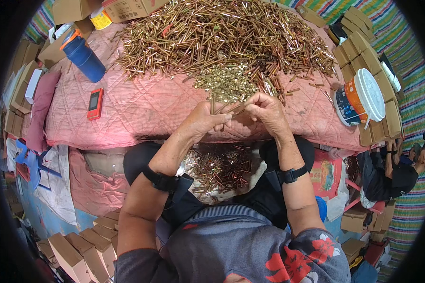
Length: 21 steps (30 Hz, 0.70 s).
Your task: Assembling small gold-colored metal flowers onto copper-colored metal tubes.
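Note:
Just in front of the small heap of shiny gold-coloured pieces (226, 81), both of my hands work close together over the near edge of the pink quilted cover. My left hand (202, 122) is closed around a few thin brass-coloured metal tubes (213, 106), one of which sticks up past the thumb. My right hand (269, 113) pinches at the end of a tube (238, 112) that lies between the two hands. Anything smaller in its fingertips is hidden. Beyond them spreads a large pile of brass and reddish metal tubes (222, 35).
Between my knees lies another heap of tubes (222, 170). A blue tumbler (84, 59) and a red phone (95, 104) are on the cover (141, 104) at left. At right stands a white-lidded bucket (359, 99) beside cardboard boxes (356, 52). Another person (392, 174) sits far right.

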Available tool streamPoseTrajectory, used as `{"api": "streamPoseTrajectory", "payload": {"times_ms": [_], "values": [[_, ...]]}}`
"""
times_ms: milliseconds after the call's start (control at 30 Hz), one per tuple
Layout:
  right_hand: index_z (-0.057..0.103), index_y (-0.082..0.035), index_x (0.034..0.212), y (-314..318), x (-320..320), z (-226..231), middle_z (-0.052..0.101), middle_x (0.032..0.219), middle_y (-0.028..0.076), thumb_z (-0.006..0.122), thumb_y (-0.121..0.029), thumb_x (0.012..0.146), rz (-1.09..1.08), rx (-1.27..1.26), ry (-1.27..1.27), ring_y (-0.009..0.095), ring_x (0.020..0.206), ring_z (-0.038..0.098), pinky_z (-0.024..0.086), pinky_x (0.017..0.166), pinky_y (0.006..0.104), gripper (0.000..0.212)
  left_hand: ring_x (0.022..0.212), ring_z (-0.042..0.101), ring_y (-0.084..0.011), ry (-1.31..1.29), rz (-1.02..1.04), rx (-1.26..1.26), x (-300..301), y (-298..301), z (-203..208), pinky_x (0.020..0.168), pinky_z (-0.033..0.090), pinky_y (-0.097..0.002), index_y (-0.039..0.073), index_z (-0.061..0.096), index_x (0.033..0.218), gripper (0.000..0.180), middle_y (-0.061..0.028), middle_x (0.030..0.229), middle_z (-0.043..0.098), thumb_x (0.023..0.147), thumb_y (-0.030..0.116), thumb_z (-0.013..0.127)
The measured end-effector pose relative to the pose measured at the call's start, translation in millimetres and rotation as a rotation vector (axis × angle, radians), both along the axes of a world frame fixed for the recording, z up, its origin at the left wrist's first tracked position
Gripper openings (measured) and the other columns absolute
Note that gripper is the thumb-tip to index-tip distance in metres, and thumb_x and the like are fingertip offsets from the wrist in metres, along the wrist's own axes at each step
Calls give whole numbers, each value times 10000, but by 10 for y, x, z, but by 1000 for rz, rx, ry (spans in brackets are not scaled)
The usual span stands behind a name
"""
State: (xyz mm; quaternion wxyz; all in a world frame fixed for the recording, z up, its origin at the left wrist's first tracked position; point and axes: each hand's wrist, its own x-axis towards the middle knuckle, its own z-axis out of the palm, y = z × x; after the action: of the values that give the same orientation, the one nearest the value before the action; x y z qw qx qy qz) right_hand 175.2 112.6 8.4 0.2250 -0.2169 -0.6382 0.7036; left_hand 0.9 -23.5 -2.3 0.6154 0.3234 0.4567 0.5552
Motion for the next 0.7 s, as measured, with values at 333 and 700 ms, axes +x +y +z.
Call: {"api": "streamPoseTrajectory", "payload": {"times_ms": [333, 700], "values": [[600, -56, 790, 2, -28, -124, 549, 671, -35, 669, -112, 864, -71, 279, -37, 39, 567, 485, 388, 517, 187, 116, 492, 465, -17, -55, 22, -8, 17, -9, -5, 391, 309, -131, -12, 606, 1021, 218, -35, 717, 610, 877, 145, 654], [619, -2, 918, 4, 66, 48, 627, 776, 33, 624, -40, 880, 97, 2, 41, 73, 617, 569, 464, 572, 196, 54, 470, 466, -17, -115, -23, 24, 6, -40, 45, 375, 325, -140, -19, 601, 996, 214, -23, 690, 606, 879, 153, 654]]}}
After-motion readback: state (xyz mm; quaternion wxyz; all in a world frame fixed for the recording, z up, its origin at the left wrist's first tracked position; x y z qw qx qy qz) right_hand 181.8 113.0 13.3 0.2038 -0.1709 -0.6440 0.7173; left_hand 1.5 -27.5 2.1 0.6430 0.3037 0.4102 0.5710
